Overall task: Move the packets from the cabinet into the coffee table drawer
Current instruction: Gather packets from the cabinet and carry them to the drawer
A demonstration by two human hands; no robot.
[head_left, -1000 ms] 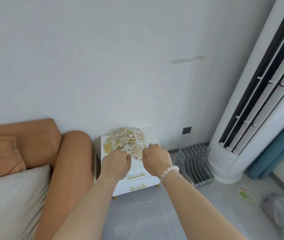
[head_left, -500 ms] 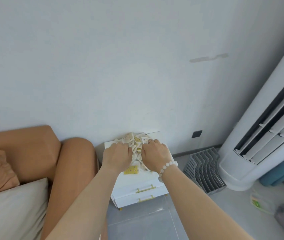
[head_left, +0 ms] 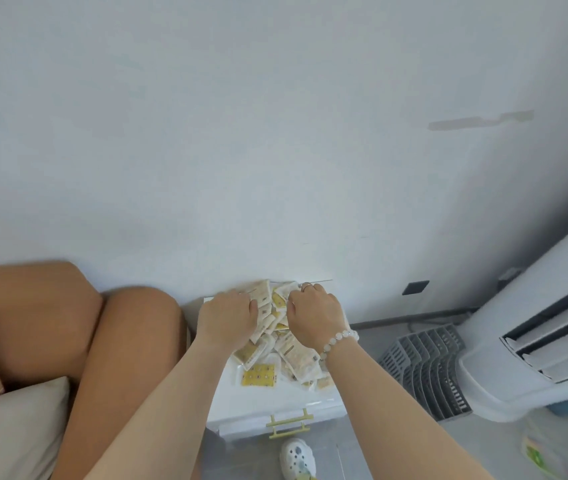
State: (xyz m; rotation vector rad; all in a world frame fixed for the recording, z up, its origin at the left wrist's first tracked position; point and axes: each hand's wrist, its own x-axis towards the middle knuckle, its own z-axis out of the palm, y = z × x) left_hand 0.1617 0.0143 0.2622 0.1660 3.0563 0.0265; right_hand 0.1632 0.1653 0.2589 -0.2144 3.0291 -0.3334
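Packets (head_left: 277,336), cream and yellow, lie in a loose heap on top of the white cabinet (head_left: 265,398), and we have both hands in them. Our left hand (head_left: 227,319) sits on the pile's left side, near the cabinet's left edge, fingers curled down over the packets. Our right hand (head_left: 315,317) sits on the pile's right side, near the right edge, fingers bent into the heap, a ring on one finger. Both are gathering packets between them, but we cannot tell how firmly either has closed on them. A pale beaded bracelet (head_left: 338,341) circles the right wrist.

The heap stretches from the cabinet's back edge, by the wall, toward the front. One bright yellow packet (head_left: 259,374) lies flat and apart from the rest, toward the front edge. Below the top, the cabinet's front shows gold drawer handles (head_left: 289,422).

To the cabinet's left, an orange-brown sofa arm (head_left: 130,344) stands just beside it, with a cream cushion (head_left: 12,431) nearer us. To the right, on the grey floor, a grey slatted rack (head_left: 427,368) leans beside a tall white standing air conditioner (head_left: 535,337). A white clog (head_left: 298,459) shows on the floor in front of the cabinet.
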